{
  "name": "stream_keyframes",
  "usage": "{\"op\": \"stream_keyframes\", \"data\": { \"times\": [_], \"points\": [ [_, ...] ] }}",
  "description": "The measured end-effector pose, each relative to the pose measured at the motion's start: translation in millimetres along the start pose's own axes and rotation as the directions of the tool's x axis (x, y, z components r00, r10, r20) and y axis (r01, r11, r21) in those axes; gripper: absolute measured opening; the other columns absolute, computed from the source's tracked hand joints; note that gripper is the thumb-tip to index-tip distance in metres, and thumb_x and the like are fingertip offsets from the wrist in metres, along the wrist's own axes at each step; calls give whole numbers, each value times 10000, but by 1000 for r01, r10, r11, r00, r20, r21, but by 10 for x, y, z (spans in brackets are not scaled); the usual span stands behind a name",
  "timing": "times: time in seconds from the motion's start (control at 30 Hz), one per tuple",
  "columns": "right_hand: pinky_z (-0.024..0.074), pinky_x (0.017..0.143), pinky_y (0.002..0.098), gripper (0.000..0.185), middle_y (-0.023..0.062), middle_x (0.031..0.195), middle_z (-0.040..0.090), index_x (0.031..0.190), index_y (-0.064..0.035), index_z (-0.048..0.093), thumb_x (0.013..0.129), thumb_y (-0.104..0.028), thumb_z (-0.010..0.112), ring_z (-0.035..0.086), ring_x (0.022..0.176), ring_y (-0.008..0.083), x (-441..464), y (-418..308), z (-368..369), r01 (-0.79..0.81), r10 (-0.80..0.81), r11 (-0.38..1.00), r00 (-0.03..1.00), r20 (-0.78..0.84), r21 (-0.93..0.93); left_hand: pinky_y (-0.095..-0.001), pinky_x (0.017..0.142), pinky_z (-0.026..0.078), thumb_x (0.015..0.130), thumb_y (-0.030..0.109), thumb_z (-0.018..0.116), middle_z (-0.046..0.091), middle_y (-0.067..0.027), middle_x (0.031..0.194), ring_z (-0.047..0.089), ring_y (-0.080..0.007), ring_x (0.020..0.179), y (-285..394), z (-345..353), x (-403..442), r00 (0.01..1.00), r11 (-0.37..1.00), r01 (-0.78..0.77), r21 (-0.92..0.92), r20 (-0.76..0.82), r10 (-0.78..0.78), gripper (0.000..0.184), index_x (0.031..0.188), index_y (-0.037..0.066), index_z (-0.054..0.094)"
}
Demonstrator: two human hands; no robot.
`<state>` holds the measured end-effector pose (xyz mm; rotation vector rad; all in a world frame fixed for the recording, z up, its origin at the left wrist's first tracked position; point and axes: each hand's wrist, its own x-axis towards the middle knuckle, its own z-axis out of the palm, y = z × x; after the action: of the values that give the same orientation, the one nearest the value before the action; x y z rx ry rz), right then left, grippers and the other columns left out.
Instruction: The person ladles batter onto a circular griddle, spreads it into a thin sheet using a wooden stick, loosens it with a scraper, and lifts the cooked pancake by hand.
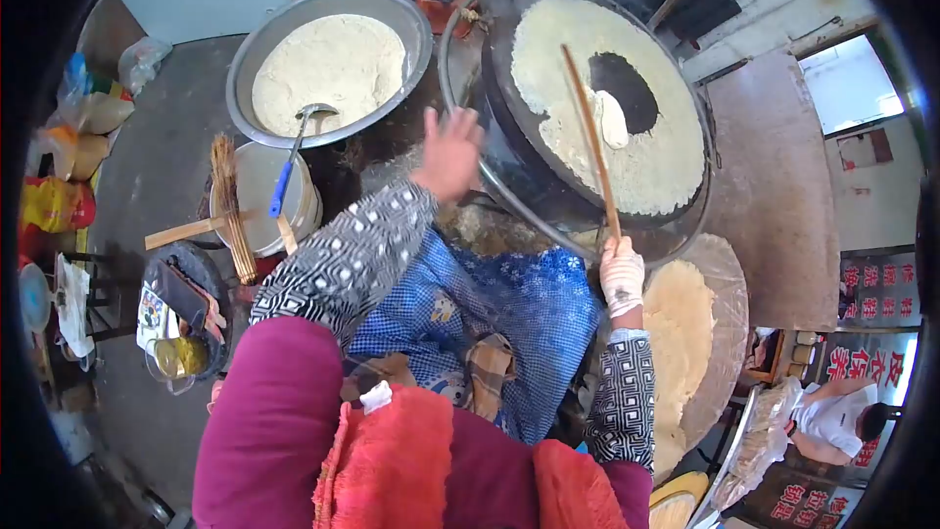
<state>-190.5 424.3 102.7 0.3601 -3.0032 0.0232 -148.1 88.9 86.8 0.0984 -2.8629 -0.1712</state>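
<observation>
My left hand [451, 153] is raised with fingers apart and holds nothing, between the large metal basin [240, 89] of pale batter and the round griddle [509, 89]. In my gloved right hand [622, 276] is the lower end of a long thin wooden stick [589, 133], which reaches over the griddle. A ring of pale batter [558, 40] covers much of the griddle, around a bare dark centre. One white lump [611, 120] of batter lies beside the stick at the inner edge of the ring. Steam rises behind the griddle.
A blue-handled ladle [282, 186] rests between the basin and a white bucket [311, 206]. A straw brush [230, 206] lies across the bucket. Thin flatbreads [679, 323] lie right of my right arm. A person in white [832, 421] is at the lower right.
</observation>
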Motion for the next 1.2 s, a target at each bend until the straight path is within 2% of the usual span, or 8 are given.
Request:
{"op": "stream_keyframes", "data": {
  "times": [0.03, 0.2, 0.5, 0.77, 0.9, 1.03, 1.17, 1.2],
  "points": [
    [469, 579, 505, 312, 245, 663, 592, 818, -33, 508, 899, -327, 441, 599, 657, 410, 9, 30, 98, 102, -102, 995, 993, -57, -1, -620, 1033, 95, 781, 169, 466, 438, -157, 1303, 322, -321, 1277, 211, -30, -70, 998, 995, -60, -84, -9, 60, 467, 1204, -27, 496],
    [466, 595, 508, 320, 241, 674, 596, 829, -37, 520, 901, -337, 439, 597, 662, 413, 374, 207, 149, -42, 42, 999, 999, -29, 9, -609, 1033, 130, 770, 207, 492, 410, -184, 1319, 330, -309, 1274, 1005, 198, -606, 954, 955, -294, -37, 44, 295, 548, 1249, -52, 437],
    [459, 601, 517, 318, 237, 705, 605, 840, -51, 522, 907, -347, 427, 590, 667, 423, 238, 346, 107, -158, 158, 987, 987, 19, -2, -581, 1061, 113, 767, 128, 455, 376, -185, 1359, 293, -279, 1313, 662, 64, -586, 941, 940, -330, 89, 110, 320, 546, 1273, -68, 402],
    [460, 588, 514, 274, 236, 704, 604, 859, -70, 518, 901, -330, 444, 595, 678, 412, 220, 542, 159, -214, 213, 977, 976, 36, 10, -584, 1067, 58, 828, 118, 405, 376, -174, 1364, 286, -285, 1316, 391, 82, -488, 971, 966, -236, 102, 59, 231, 480, 1271, -66, 404],
    [454, 573, 513, 264, 234, 680, 595, 870, -62, 488, 901, -321, 444, 584, 654, 419, 138, 339, 59, -57, 57, 998, 998, 28, 16, -596, 1059, 62, 736, 88, 489, 400, -142, 1353, 314, -265, 1302, 204, 128, -343, 981, 978, -191, 80, -15, 193, 523, 1240, -45, 452],
    [462, 583, 498, 284, 233, 679, 600, 885, -20, 500, 899, -299, 450, 591, 657, 417, 301, 521, 73, -202, 202, 979, 978, 54, -9, -620, 1046, 62, 729, 95, 497, 410, -113, 1354, 326, -267, 1294, 56, 94, -252, 991, 981, -130, 141, 45, 125, 534, 1251, -14, 462],
    [467, 591, 503, 325, 241, 668, 595, 854, -38, 533, 906, -340, 424, 593, 655, 418, 260, 331, 30, -81, 81, 997, 997, -20, -17, -645, 1032, 34, 800, 106, 443, 419, -99, 1353, 332, -274, 1290, -191, 165, -101, 998, 983, -58, 173, 8, 58, 459, 1242, -7, 477],
    [469, 611, 508, 327, 249, 685, 598, 874, -42, 534, 904, -349, 426, 596, 674, 418, 263, 341, 45, -120, 123, 992, 987, 100, -32, -651, 1026, 36, 797, 102, 444, 410, -99, 1359, 327, -275, 1292, -265, 184, -60, 999, 985, -43, 166, 0, 44, 463, 1247, -6, 472]
  ]
}}
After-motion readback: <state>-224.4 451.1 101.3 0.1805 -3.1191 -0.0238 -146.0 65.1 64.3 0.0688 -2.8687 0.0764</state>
